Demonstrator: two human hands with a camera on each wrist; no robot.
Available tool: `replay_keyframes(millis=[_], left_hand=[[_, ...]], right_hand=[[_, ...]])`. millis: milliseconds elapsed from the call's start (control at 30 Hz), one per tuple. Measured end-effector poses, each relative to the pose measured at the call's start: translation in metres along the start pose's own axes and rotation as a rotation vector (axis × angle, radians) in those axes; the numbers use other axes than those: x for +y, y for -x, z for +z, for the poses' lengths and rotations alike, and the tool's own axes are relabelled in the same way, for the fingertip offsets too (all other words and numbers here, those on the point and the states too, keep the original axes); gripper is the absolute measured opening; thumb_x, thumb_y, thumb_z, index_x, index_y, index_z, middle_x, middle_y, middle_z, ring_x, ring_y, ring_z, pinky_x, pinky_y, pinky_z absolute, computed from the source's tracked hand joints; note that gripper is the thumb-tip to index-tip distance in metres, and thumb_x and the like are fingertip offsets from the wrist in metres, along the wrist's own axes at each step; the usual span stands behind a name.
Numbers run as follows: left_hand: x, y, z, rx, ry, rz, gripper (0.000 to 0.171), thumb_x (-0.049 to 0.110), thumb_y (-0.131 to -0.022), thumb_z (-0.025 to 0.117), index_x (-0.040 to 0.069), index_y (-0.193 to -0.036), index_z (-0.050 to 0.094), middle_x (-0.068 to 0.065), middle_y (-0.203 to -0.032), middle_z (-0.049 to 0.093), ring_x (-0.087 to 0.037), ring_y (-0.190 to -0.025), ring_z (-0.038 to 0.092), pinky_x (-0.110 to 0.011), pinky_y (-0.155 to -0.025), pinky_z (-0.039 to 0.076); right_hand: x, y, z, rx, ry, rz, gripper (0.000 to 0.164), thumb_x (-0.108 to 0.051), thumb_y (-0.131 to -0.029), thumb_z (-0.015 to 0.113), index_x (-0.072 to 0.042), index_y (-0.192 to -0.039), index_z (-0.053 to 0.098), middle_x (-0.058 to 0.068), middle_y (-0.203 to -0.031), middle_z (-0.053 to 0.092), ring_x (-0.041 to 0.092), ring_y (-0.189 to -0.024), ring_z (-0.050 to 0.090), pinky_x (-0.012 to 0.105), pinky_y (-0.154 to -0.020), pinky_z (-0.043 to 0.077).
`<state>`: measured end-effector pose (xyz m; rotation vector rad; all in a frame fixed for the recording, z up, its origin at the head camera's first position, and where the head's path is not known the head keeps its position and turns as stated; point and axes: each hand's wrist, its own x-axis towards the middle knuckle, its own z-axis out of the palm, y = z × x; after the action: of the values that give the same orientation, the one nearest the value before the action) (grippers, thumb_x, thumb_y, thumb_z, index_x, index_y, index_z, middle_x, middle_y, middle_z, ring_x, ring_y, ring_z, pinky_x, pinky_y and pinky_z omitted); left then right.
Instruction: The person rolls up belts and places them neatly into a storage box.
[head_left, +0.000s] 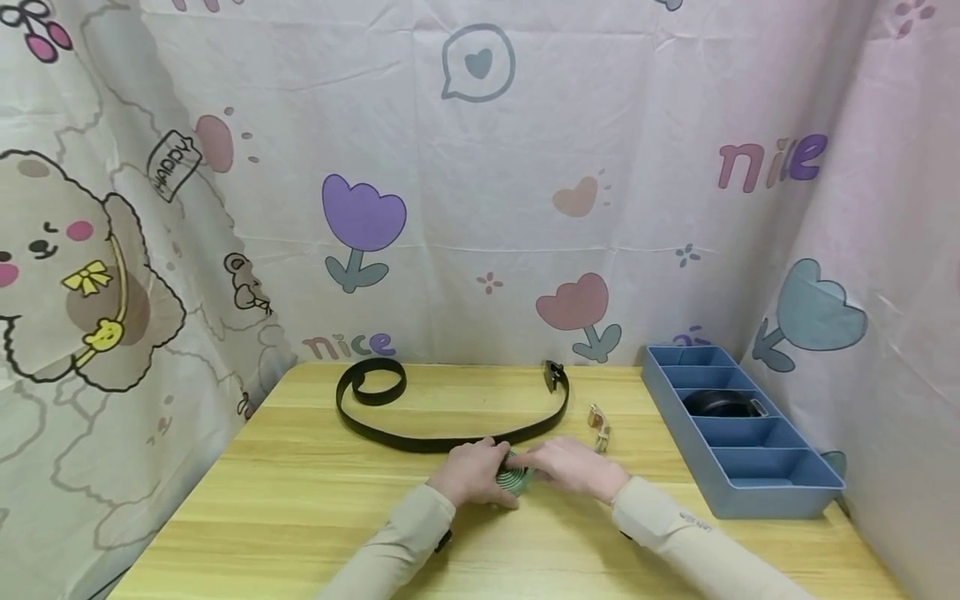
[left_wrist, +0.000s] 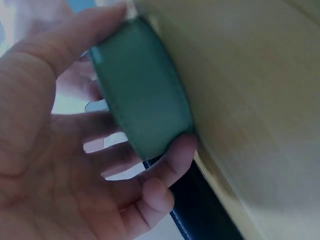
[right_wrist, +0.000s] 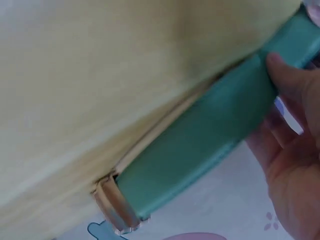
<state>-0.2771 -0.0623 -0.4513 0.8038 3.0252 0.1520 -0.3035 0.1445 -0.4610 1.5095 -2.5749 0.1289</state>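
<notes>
A green belt is rolled into a coil standing on edge near the middle of the table. My left hand grips the coil from the left, thumb and fingers round its outer face. From the other side my right hand pinches the strap beside the coil. In the right wrist view, a length of green strap runs past the right thumb to a gold-coloured buckle. Just behind the hands, a black belt lies in a wide curve, its left end curled in a loop and its dark buckle at the right.
At the right of the wooden table stands a blue-grey divided box. One middle compartment holds a coiled black belt. A printed curtain hangs behind the table and along both sides.
</notes>
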Motion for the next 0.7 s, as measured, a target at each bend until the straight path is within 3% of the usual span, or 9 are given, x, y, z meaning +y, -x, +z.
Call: replay_keyframes(millis=[100,167,300,367,433,533,700], left_hand=[[0.0036,-0.0006,0.0031,0.06,-0.066,-0.017,0.081,0.079,-0.067,0.067,0.012,-0.113,0.064,-0.006,-0.098,0.067,-0.02,-0.079,0.064,-0.037,-0.065,0.053],[0.0047,-0.0016,0.0039,0.084,-0.089,-0.028,0.077,0.08,-0.067,0.066,0.013,-0.105,0.065,-0.006,-0.093,0.067,-0.021,-0.076,0.065,-0.038,-0.061,0.052],[0.0024,-0.0034,0.0035,0.059,-0.098,-0.017,0.067,0.072,-0.07,0.07,0.018,-0.11,0.066,-0.001,-0.097,0.068,-0.018,-0.082,0.064,-0.037,-0.065,0.051],[0.0008,-0.0038,0.0025,0.035,-0.083,0.003,0.069,0.067,-0.07,0.073,0.019,-0.12,0.065,0.0,-0.104,0.068,-0.017,-0.088,0.064,-0.037,-0.07,0.052],[0.0,-0.0034,0.0018,0.014,-0.067,0.016,0.074,0.065,-0.071,0.074,0.02,-0.127,0.063,0.0,-0.109,0.068,-0.016,-0.093,0.064,-0.037,-0.075,0.053],[0.0009,-0.0024,0.0018,0.023,-0.077,0.025,0.074,0.069,-0.071,0.072,0.016,-0.122,0.065,-0.002,-0.103,0.068,-0.018,-0.089,0.064,-0.036,-0.073,0.053],[0.0054,-0.0007,0.0037,0.092,-0.147,0.029,0.073,0.079,-0.071,0.064,0.011,-0.099,0.068,-0.005,-0.082,0.066,-0.018,-0.07,0.063,-0.032,-0.054,0.049]], right_hand=[[0.0005,0.0009,0.0031,0.01,-0.012,0.016,0.048,-0.008,-0.083,0.074,-0.023,-0.127,0.064,-0.005,-0.086,0.073,-0.002,-0.059,0.054,0.011,-0.058,0.044],[0.0017,0.0021,0.0045,0.014,-0.014,0.011,0.049,-0.008,-0.084,0.073,-0.024,-0.129,0.063,-0.005,-0.084,0.072,-0.002,-0.057,0.052,0.01,-0.056,0.043],[0.0047,0.0044,0.0045,0.013,0.016,-0.023,0.05,-0.015,-0.087,0.072,-0.026,-0.134,0.06,-0.006,-0.11,0.072,0.004,-0.08,0.067,0.019,-0.071,0.053],[0.0059,0.005,0.0041,0.014,0.032,-0.038,0.049,-0.018,-0.088,0.071,-0.026,-0.135,0.059,-0.007,-0.122,0.069,0.009,-0.094,0.069,0.024,-0.079,0.055],[0.0066,0.0048,0.0041,0.014,0.038,-0.051,0.048,-0.018,-0.088,0.071,-0.026,-0.134,0.06,-0.007,-0.123,0.068,0.01,-0.098,0.069,0.026,-0.081,0.055],[0.0059,0.0035,0.0046,0.025,0.032,-0.054,0.049,-0.016,-0.087,0.072,-0.025,-0.133,0.061,-0.008,-0.116,0.071,0.006,-0.085,0.068,0.02,-0.072,0.053],[0.0024,0.0018,0.0054,0.033,0.028,-0.036,0.054,-0.015,-0.086,0.072,-0.028,-0.136,0.058,-0.01,-0.11,0.073,-0.003,-0.065,0.057,0.01,-0.057,0.043]])
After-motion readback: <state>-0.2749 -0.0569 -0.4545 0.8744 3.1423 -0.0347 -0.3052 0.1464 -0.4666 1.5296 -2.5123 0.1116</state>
